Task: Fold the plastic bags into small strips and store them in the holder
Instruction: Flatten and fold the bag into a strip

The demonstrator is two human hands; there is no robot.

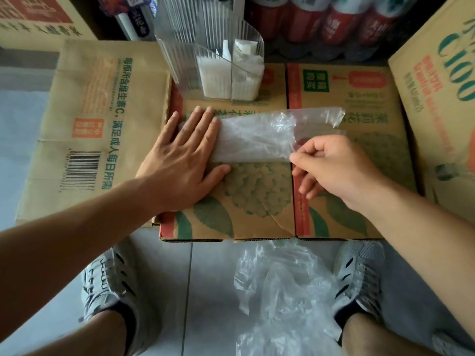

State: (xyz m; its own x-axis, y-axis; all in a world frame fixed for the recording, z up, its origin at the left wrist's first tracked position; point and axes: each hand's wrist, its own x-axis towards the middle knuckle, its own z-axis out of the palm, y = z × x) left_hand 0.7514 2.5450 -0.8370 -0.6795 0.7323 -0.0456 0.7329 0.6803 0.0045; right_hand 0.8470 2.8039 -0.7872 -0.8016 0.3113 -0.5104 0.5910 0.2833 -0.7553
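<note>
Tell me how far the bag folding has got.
Done: folded strips already stand in the clear holder. In hand: left hand presses a half-folded bag flat on the carton; right hand pinches its edge. Left: finishing it, plus crumpled bags on the floor.

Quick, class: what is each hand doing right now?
Left hand: open, pressing flat on the plastic bag.
Right hand: pinching the bag's near edge.

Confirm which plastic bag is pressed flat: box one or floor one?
The flattened bag on the cardboard box: left hand presses it, right hand pinches its edge. The floor bag lies crumpled, untouched.
</note>
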